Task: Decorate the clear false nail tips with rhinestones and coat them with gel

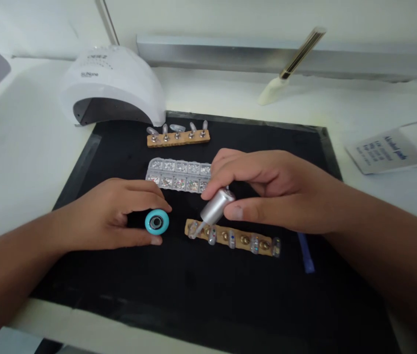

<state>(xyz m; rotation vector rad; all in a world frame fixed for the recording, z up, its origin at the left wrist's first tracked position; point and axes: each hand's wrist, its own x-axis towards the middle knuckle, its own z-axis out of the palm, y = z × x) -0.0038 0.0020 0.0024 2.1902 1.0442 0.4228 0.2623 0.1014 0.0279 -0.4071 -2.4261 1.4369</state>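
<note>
At left end of near strip [238,239], right hand [284,191] grips brush cap [216,206]; left hand [110,215] holds bottle [157,222]; middle nails [232,239] gemmed, far nails [178,128] look plain.

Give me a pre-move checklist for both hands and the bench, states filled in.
1. Right grip has the silver brush cap: ok, pinched between thumb and fingers.
2. Left grip has the turquoise bottle: ok, thumb and fingers on opposite sides.
3. Bottle capped: not ok, its mouth is open.
4. Brush at the leftmost nail tip of the nearer strip: ok, though firm contact is hard to judge.
5. Right hand off the rhinestone case: cannot tell, they overlap in view.
</note>
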